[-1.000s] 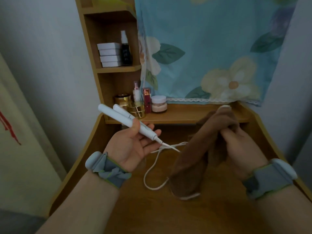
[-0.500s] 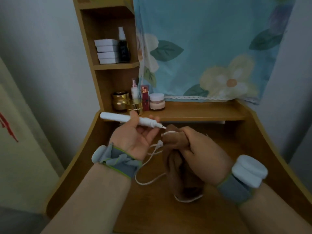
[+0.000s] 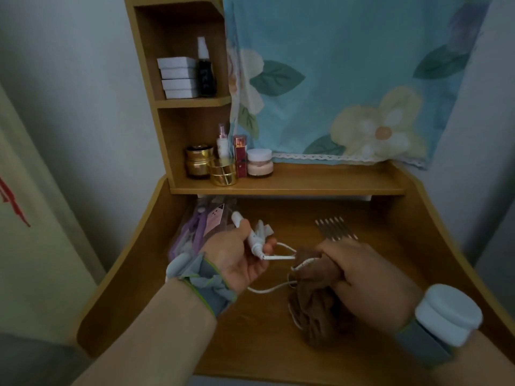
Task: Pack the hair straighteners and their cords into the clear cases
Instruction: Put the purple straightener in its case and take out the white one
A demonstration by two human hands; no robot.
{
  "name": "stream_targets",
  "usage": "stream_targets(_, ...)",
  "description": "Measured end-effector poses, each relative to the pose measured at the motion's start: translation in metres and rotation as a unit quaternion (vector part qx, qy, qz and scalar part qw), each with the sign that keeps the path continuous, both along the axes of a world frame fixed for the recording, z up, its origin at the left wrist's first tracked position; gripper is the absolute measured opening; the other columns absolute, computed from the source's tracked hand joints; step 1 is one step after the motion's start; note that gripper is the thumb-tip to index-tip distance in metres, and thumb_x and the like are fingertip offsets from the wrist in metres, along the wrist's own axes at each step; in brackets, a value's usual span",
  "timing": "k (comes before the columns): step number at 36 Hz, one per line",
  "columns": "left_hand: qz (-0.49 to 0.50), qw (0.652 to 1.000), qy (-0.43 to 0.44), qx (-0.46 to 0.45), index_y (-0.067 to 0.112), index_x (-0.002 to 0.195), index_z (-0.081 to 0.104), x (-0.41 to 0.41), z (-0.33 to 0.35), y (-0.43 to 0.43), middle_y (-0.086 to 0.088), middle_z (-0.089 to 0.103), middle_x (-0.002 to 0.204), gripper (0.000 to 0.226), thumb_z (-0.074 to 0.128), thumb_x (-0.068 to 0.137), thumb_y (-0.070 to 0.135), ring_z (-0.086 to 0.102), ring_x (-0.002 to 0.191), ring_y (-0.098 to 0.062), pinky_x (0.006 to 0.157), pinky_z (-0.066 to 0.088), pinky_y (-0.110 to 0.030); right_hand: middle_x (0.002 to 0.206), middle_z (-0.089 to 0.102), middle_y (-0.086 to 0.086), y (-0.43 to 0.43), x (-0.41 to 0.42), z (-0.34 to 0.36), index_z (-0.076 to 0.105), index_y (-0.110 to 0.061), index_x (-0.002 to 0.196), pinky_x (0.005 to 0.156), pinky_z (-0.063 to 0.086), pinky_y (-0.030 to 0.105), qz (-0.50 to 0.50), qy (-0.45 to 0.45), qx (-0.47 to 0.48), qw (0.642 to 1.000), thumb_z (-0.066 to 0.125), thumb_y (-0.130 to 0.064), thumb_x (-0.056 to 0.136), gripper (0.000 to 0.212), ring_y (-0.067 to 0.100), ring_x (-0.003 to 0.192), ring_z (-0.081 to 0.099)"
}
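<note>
My left hand (image 3: 237, 254) grips a white hair straightener (image 3: 252, 235) near its cord end, low over the desk. Its white cord (image 3: 274, 286) loops from the straightener's tip down past the mouth of a brown cloth pouch (image 3: 313, 310). My right hand (image 3: 362, 277) clutches the top of that pouch, just right of the straightener's tip. A clear case (image 3: 200, 229) holding a purple item lies on the desk behind my left hand, partly hidden by it.
A metal comb (image 3: 334, 228) lies on the wooden desk (image 3: 278, 352) beyond my right hand. Gold jars (image 3: 210, 167), bottles and a cream pot (image 3: 259, 162) stand on the low shelf. White boxes (image 3: 178, 78) sit higher up. A floral curtain (image 3: 348, 79) hangs behind.
My left hand has lowered the straightener and turned it so it points away from me. My right hand dropped with the pouch toward the desk. The clear case and comb came into view.
</note>
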State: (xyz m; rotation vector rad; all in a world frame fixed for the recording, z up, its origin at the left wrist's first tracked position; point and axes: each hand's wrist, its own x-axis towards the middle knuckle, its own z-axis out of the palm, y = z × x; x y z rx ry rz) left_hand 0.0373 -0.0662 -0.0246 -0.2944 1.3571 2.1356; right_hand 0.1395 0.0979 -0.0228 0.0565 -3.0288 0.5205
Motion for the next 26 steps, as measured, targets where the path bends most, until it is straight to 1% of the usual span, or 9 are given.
stream_targets(3,-0.01,1.0,-0.01,-0.014,0.003,0.123,0.046,0.0,-0.007,0.0,-0.014,0.064,0.056,0.042,0.039,0.1,0.037,0.055,0.034,-0.012,0.032,0.045,-0.017,0.12,0.045,-0.011,0.0,0.006,0.0,0.045,-0.04,0.121,0.093,0.037,0.024,0.001,0.003,0.01,1.0,0.043,-0.024,0.094,0.032,0.01,0.112,0.04)
stream_targets(5,-0.02,1.0,-0.001,-0.021,0.003,0.124,0.047,-0.002,-0.008,-0.001,-0.015,0.065,0.06,0.042,0.041,0.099,0.037,0.056,0.035,-0.012,0.033,0.046,-0.017,0.121,0.044,-0.014,-0.002,0.008,0.0,0.043,-0.043,0.123,0.096,0.036,0.025,0.004,0.011,0.014,1.0,0.044,-0.028,0.095,0.032,0.009,0.114,0.039)
stream_targets(8,-0.013,1.0,0.007,0.008,0.002,0.127,0.046,-0.005,0.0,0.001,-0.026,0.067,0.084,0.041,0.042,0.099,0.032,0.062,0.043,-0.017,0.041,0.051,-0.023,0.12,0.046,-0.017,-0.007,0.006,-0.001,0.043,-0.041,0.124,0.097,0.035,0.025,0.003,0.015,0.019,1.0,0.043,-0.034,0.096,0.029,0.007,0.114,0.041)
stream_targets(11,0.018,0.998,-0.005,0.061,0.0,0.137,0.037,-0.006,0.009,0.005,-0.032,0.057,0.122,0.046,0.037,0.101,0.029,0.068,0.083,-0.033,0.055,0.057,-0.037,0.106,0.056,-0.014,-0.012,-0.002,-0.004,0.049,-0.035,0.107,0.094,0.037,0.027,-0.012,0.023,0.017,1.0,0.039,-0.038,0.097,0.015,0.01,0.103,0.051)
stream_targets(14,-0.037,0.999,0.014,0.0,-0.007,0.124,0.049,0.0,0.005,0.006,-0.028,0.061,0.118,0.046,0.037,0.101,0.031,0.06,0.108,-0.036,0.072,0.056,-0.039,0.1,0.057,-0.011,-0.017,-0.009,-0.007,0.047,-0.033,0.1,0.095,0.04,0.031,-0.06,0.033,0.019,0.997,0.037,-0.039,0.098,0.011,0.012,0.096,0.055)
stream_targets(16,-0.06,0.996,0.04,-0.052,-0.003,0.11,0.06,0.009,0.0,0.008,-0.022,0.067,0.107,0.041,0.042,0.099,0.032,0.062,0.103,-0.033,0.075,0.052,-0.036,0.1,0.057,-0.01,-0.023,-0.014,-0.009,0.046,-0.033,0.101,0.095,0.039,0.032,-0.073,0.039,0.033,0.996,0.035,-0.039,0.098,0.013,0.014,0.095,0.055)
stream_targets(21,-0.037,0.998,0.029,-0.052,0.011,0.077,0.062,0.013,-0.006,0.009,-0.006,0.066,0.055,0.035,0.045,0.098,0.031,0.062,0.051,-0.018,0.044,0.048,-0.02,0.09,0.051,-0.011,-0.049,-0.024,-0.016,0.044,-0.036,0.094,0.093,0.035,0.037,-0.044,0.049,0.042,0.997,0.033,-0.039,0.098,0.011,0.015,0.093,0.052)
stream_targets(23,-0.012,1.0,0.009,-0.028,0.011,0.074,0.056,0.007,-0.009,0.006,-0.007,0.066,0.053,0.032,0.045,0.099,0.028,0.062,0.043,-0.018,0.047,0.049,-0.022,0.094,0.053,-0.011,-0.054,-0.023,-0.016,0.046,-0.036,0.096,0.093,0.031,0.038,-0.029,0.056,0.054,0.997,0.033,-0.036,0.098,0.014,0.015,0.095,0.05)
stream_targets(26,0.01,1.0,0.014,-0.018,0.014,0.077,0.048,0.0,-0.011,0.0,-0.01,0.07,0.062,0.026,0.042,0.1,0.023,0.067,0.05,-0.02,0.047,0.052,-0.024,0.095,0.05,-0.013,-0.051,-0.02,-0.012,0.049,-0.035,0.096,0.095,0.028,0.037,-0.009,0.058,0.064,0.996,0.034,-0.031,0.098,0.015,0.013,0.101,0.046)
